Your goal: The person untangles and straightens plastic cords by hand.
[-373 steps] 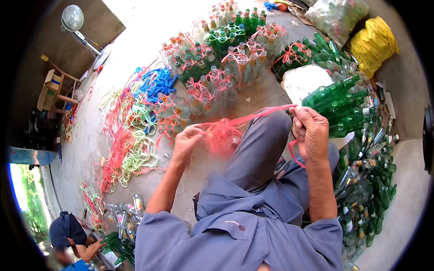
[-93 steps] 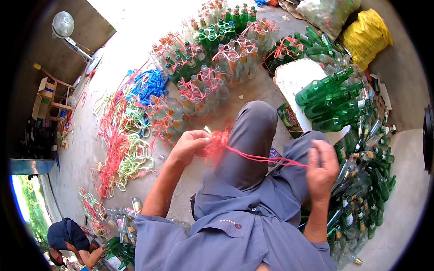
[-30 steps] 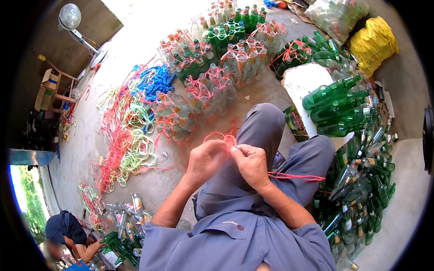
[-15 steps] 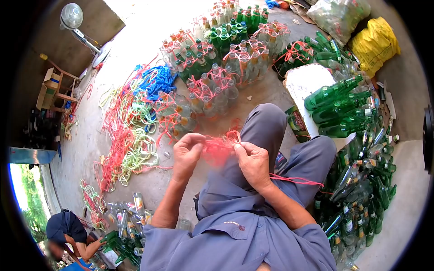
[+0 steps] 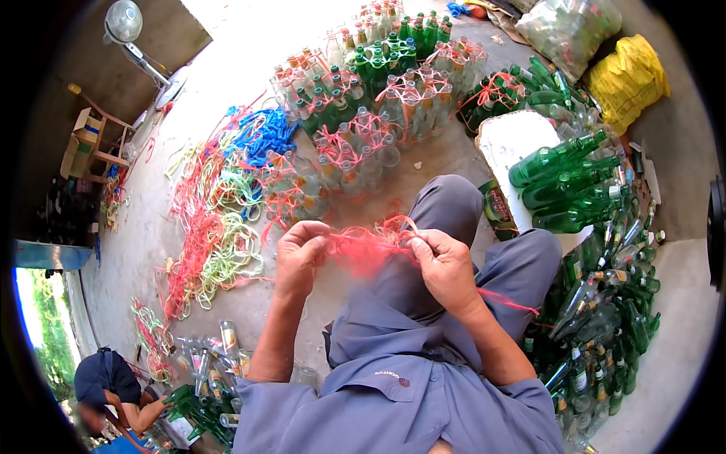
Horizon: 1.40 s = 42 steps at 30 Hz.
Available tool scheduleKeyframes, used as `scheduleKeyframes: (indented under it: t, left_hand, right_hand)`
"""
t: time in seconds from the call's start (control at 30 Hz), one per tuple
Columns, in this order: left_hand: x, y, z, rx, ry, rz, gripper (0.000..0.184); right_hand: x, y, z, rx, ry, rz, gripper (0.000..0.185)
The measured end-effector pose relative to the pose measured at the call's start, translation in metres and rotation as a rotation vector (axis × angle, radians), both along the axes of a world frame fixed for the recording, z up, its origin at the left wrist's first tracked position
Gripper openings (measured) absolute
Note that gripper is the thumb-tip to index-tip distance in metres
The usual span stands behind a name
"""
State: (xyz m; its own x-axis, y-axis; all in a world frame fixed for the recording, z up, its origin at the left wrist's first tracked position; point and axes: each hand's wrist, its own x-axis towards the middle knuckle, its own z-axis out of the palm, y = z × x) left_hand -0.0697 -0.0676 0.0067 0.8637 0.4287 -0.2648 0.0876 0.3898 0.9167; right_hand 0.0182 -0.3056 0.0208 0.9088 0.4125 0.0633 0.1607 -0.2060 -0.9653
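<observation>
A tangled bunch of red string (image 5: 367,246) stretches between my two hands, above the floor and my bent knee, and its lower part is blurred. My left hand (image 5: 300,257) pinches the string's left side. On the other side, my right hand (image 5: 441,266) grips it between thumb and fingers. A loose red strand trails from my right hand over my leg. Bundles of clear bottles (image 5: 363,151) tied with red string stand on the floor beyond my hands.
Red, green and blue string (image 5: 200,242) is heaped at left. Green bottles (image 5: 567,181) lie on a white board (image 5: 503,140) at right, beside a large bottle pile (image 5: 605,325). A yellow sack (image 5: 626,82) sits at upper right. Another person (image 5: 113,386) bends over bottles at lower left.
My hands have moved apart from their close position a second ago, my left hand going left and my right hand slightly right. The red string is now spread wider between them.
</observation>
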Motion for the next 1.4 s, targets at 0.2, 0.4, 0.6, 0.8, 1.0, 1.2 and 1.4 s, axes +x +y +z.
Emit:
scheduleKeyframes:
  t: [0.2, 0.4, 0.6, 0.8, 1.0, 1.2, 1.4]
  left_hand:
    - [0.0, 0.015, -0.006, -0.128, -0.104, 0.079, 0.017]
    - [0.004, 0.025, -0.012, -0.074, -0.116, 0.106, 0.017]
    - [0.003, 0.032, -0.023, -0.114, -0.137, 0.098, 0.02]
    - [0.006, 0.026, -0.001, -0.127, -0.05, 0.039, 0.02]
    - [0.002, 0.028, 0.008, 0.07, 0.069, -0.308, 0.02]
    - [0.01, 0.012, 0.004, 0.646, 0.065, -0.395, 0.016]
    - [0.013, 0.005, -0.001, 0.842, 0.042, -0.319, 0.008]
  right_hand:
    - [-0.001, -0.004, 0.002, -0.032, 0.335, 0.051, 0.023]
    - [-0.001, -0.006, 0.001, 0.105, 0.502, 0.076, 0.024]
    - [0.0, -0.011, -0.002, 0.257, 0.541, 0.11, 0.024]
    - [-0.001, -0.013, -0.005, 0.296, 0.54, 0.043, 0.023]
    - [-0.002, -0.016, -0.004, 0.259, 0.528, 0.026, 0.022]
    - [-0.002, -0.015, -0.004, 0.27, 0.513, 0.03, 0.019]
    - [-0.008, -0.007, -0.003, 0.272, 0.33, -0.016, 0.011]
